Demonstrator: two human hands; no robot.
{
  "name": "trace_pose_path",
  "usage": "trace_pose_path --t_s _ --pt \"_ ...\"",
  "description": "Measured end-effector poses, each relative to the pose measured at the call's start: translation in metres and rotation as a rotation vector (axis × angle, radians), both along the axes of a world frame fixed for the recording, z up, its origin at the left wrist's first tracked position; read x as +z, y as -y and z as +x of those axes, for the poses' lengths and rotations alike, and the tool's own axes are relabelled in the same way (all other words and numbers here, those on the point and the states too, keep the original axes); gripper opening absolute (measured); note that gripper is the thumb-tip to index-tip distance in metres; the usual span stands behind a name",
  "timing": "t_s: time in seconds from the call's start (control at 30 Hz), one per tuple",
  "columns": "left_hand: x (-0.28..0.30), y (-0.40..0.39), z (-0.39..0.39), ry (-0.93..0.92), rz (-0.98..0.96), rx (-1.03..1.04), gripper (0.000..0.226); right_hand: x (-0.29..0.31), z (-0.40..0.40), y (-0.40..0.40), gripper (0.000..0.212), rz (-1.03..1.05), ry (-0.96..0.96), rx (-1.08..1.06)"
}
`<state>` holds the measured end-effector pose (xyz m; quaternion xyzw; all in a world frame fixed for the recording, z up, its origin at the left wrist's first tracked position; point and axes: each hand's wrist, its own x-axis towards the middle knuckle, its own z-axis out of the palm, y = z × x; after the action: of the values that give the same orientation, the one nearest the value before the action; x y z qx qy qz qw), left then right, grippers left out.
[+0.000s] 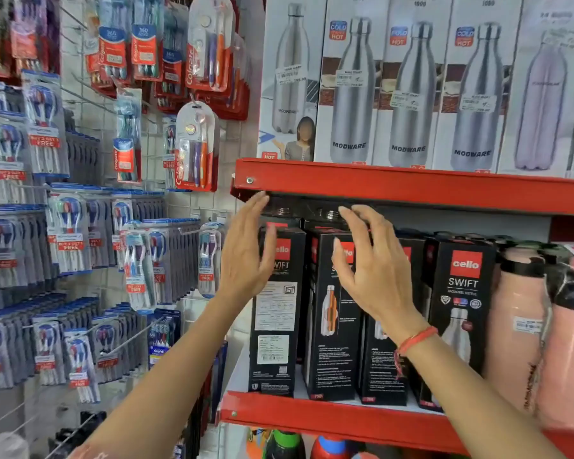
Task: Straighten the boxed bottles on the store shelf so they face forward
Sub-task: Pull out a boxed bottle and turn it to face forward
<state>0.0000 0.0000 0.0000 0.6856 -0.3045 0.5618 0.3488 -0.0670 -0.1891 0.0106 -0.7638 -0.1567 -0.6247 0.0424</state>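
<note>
Several black Cello Swift bottle boxes stand in a row on the middle red shelf (328,417). The leftmost box (275,319) shows its printed label side. The second box (332,326) is turned at an angle. The box at the right (463,293) shows its front with the logo. My left hand (246,253) is open, fingers up, at the left upper corner of the leftmost box. My right hand (375,266) is open with fingers spread, in front of the tops of the second and third boxes. Whether either hand touches a box is unclear.
White Modware bottle boxes (408,91) line the red upper shelf (411,187) just above my fingertips. Peach-coloured flasks (517,326) stand right of the black boxes. Toothbrush packs (70,233) hang on pegs to the left. Coloured bottle tops (285,442) show below.
</note>
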Motion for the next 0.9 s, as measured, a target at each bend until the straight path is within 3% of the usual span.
trace_pose_path --t_s 0.1,0.2,0.37,0.47,0.63,0.73,0.83,0.9 --pt "-0.009 -0.012 0.021 -0.144 -0.316 -0.062 0.034 -0.007 0.004 -0.023 0.037 0.145 -0.05 0.17" --pt "-0.034 -0.026 0.047 -0.395 -0.336 -0.168 0.035 -0.034 0.017 -0.048 0.042 0.286 -0.282 0.22" --pt "-0.082 -0.032 0.071 -0.936 -0.158 -0.335 0.058 -0.103 0.04 -0.092 0.104 0.414 -0.759 0.094" --pt "-0.085 -0.023 0.059 -1.135 -0.157 -0.56 0.053 -0.123 0.049 -0.111 0.122 0.473 -0.797 0.051" --pt "-0.066 -0.026 0.043 -1.125 -0.18 -0.602 0.056 -0.103 0.048 -0.11 0.131 0.523 -0.727 0.036" --pt "-0.05 -0.034 0.027 -1.047 -0.135 -0.598 0.047 -0.088 0.034 -0.103 0.129 0.502 -0.705 0.094" --pt "-0.043 -0.047 0.007 -0.981 -0.066 -0.615 0.024 -0.072 0.02 -0.087 0.131 0.489 -0.751 0.291" --pt "-0.044 -0.058 -0.004 -0.968 0.012 -0.638 0.033 -0.063 0.014 -0.071 0.133 0.493 -0.851 0.448"
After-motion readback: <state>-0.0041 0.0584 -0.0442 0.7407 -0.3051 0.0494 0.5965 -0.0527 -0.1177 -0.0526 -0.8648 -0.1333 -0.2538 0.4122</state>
